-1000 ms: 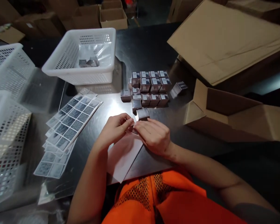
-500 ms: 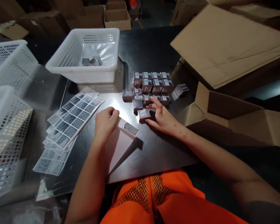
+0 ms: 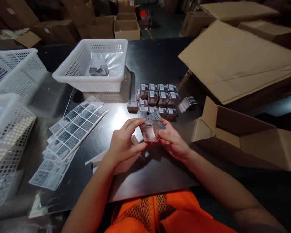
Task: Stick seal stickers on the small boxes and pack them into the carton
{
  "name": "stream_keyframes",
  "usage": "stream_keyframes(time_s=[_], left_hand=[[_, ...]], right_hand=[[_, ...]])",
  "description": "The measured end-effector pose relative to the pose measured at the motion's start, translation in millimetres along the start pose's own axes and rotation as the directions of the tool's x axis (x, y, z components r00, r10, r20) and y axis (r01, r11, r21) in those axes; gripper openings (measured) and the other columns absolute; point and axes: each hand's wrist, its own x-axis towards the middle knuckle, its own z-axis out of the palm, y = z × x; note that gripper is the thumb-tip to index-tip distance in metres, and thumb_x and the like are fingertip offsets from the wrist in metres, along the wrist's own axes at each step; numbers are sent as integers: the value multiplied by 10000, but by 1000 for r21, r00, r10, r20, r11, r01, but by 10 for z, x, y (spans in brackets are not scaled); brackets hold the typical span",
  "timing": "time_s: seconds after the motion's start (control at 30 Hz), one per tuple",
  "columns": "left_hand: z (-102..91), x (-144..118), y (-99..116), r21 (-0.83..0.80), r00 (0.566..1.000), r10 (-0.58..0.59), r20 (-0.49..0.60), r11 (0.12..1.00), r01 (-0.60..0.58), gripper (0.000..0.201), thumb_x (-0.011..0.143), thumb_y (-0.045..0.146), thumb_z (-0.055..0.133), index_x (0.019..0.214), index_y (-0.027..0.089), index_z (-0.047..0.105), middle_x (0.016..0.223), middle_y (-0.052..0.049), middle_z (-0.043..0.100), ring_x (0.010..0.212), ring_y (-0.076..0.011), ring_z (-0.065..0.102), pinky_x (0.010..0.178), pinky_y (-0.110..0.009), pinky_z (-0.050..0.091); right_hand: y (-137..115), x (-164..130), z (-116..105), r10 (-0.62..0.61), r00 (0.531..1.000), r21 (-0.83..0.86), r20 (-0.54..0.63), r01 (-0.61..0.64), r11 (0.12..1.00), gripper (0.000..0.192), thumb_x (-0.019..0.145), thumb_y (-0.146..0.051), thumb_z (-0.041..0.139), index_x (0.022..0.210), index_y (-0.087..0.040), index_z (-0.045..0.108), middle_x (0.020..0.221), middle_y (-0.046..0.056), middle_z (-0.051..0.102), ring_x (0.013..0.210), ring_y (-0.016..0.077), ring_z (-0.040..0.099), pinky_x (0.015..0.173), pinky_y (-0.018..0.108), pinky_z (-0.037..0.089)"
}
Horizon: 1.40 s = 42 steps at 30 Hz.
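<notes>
Small box [image 3: 150, 131] sits lifted off the table between left hand [image 3: 124, 144] and right hand [image 3: 173, 140], both gripping its sides.

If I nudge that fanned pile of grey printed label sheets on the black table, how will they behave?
The grey printed label sheets look thin and flat, so they would likely be floppy and light when lifted. They lie fanned and overlapping on the glossy black table, so a push would probably slide the upper sheets apart. Being flat, they shouldn't roll or tip.

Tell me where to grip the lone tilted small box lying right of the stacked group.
Pinch the tilted small box across its two long side faces, coming from above. It lies apart from the stacked boxes, so both sides look free, and the cardboard carton crowds a low approach from the right.
</notes>
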Motion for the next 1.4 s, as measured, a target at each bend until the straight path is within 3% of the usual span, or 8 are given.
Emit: stream_keyframes(time_s=[0.4, 0.6, 0.73, 0.83, 0.9, 0.97, 1.13, 1.4], left_hand=[[66, -22, 176, 190, 992, 67, -105, 981, -46, 642, 824, 484, 806, 1364, 234, 565, 1216, -94, 724, 1078, -229, 730, 780, -281, 588], [159, -66, 250, 297, 989, 57, -134, 955, -15, 539, 896, 441, 725, 1354, 195, 582, 1169, -107, 748, 962, -203, 749, 640, -248, 529], [180, -72, 225, 196, 992, -9, -127, 980, 34, 525, 865, 349, 756, 1337, 195, 587, 1206, -99, 761, 1030, -217, 746, 748, -260, 571], [182, -64, 184, 78, 985, -151, -82, 984, 157, 593, 730, 191, 806, 1296, 225, 630, 1153, -37, 786, 693, -128, 711, 611, -229, 544], [187, -60, 170, -50, 965, -260, -32, 965, 259, 636, 674, 126, 801, 1283, 238, 653, 981, 27, 800, 469, -55, 567, 484, -194, 465], [194, -57, 174, -174, 942, -336, 19, 926, 334, 636, 661, 98, 786, 1268, 249, 672, 860, 66, 782, 400, -25, 491, 431, -168, 409], [197, -51, 212, -238, 930, -345, 129, 900, 366, 581, 660, 86, 772, 1212, 252, 705, 1021, 20, 805, 402, -4, 488, 415, -155, 385], [220, -65, 232, -81, 940, -272, 206, 953, 293, 566, 689, 169, 809, 1235, 276, 704, 764, 73, 777, 417, -52, 538, 479, -182, 438]], right_hand=[[113, -54, 43, -252, 966, -219, -65, 233, 948, 830, 689, -419, 924, 1193, -310, 274, 931, -37, 753, 774, 159, 722, 713, 300, 573], [366, -56, 21, -810, 586, -654, 27, 623, 430, 830, 714, -285, 921, 1224, -321, 267, 1055, 5, 684, 936, 191, 702, 846, 379, 574], [292, -87, -89, -857, 501, -718, 123, 641, 271, 768, 742, -370, 908, 1308, -321, 391, 1247, 74, 579, 1141, 239, 644, 986, 456, 567], [63, -138, -188, -889, 441, -697, 124, 676, 238, 389, 827, -323, 836, 1145, -312, 613, 1273, 70, 586, 1234, 255, 589, 1052, 475, 536], [-86, -170, -226, -862, 494, -582, 112, 736, 346, 150, 879, -250, 785, 977, -292, 680, 1158, 38, 671, 1135, 216, 650, 1002, 419, 560], [-188, -195, -236, -776, 624, -457, 87, 717, 526, 106, 879, -231, 790, 884, -272, 693, 967, 3, 725, 952, 176, 708, 888, 348, 592], [-265, -230, -204, -378, 926, -405, -16, 340, 849, 270, 753, -304, 904, 865, -227, 670, 746, -28, 712, 655, 125, 677, 634, 249, 558], [-197, -223, -162, -181, 981, -362, -73, 143, 921, 612, 702, -388, 925, 1100, -264, 477, 704, -58, 723, 615, 148, 692, 575, 243, 521]])
